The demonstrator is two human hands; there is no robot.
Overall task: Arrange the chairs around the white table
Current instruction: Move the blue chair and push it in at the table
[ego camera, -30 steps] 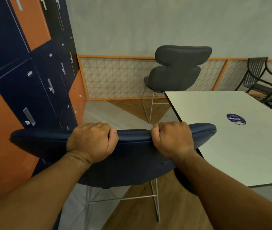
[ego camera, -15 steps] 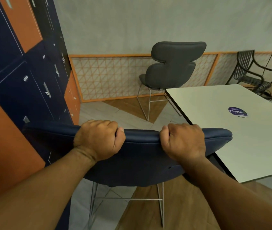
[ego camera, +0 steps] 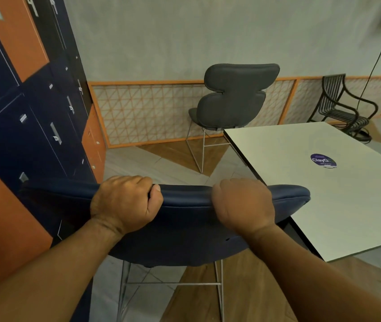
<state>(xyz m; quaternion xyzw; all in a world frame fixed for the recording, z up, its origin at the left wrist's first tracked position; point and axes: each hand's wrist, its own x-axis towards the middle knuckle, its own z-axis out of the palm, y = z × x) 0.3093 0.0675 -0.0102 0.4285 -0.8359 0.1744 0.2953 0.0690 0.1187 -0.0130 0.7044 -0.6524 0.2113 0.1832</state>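
The white table (ego camera: pixel 324 205) fills the right. The blue chair (ego camera: pixel 184 228) stands at its near-left corner, and its backrest tip has crept further over the table's edge this past second (closing in, I judge). The backrest runs left-right, the seat apparently facing the far wall. The left hand (ego camera: pixel 124 203) and right hand (ego camera: pixel 242 203) both clench its top rim.

Navy chair (ego camera: pixel 184 228), white table (ego camera: pixel 324 198)
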